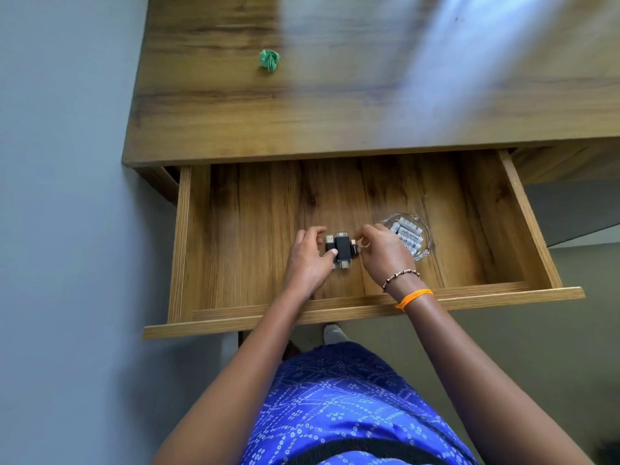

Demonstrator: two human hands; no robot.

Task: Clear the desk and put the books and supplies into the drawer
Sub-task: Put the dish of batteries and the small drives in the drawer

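On the far left, a plain grey-blue wall point(60, 196) runs the full height of the view, smooth and matte. Next to it stands the worktop point(235, 122), a wood-grain laminate slab with dark streaks and a straight front edge; pale glare washes over its right part. One small crumpled green wad point(269, 60) lies on the worktop near its left side, well apart from everything else.

Below the worktop edge, one drawer point(181, 250) is pulled out. It is a shallow rectangular box of the same wood-grain board, with lighter edging on its side walls and front panel.

On the drawer floor, near the middle, lies a cluster of small black rectangular adapters point(341, 247) with metal plugs; the exact count cannot be told. The left hand point(310, 260) holds the cluster from the left, thumb on top and fingers curled over its far side. The right hand point(380, 251) pinches the right end of the cluster with curled fingertips. Its wrist carries one beaded bracelet point(401, 276) and one orange band point(414, 298).

Just right of the right hand, one round clear glass dish point(423, 250) sits on the drawer floor, holding several white cylindrical batteries point(408, 231).

Below, blue patterned fabric point(342, 404) covers the person, over a grey-green floor point(536, 347).
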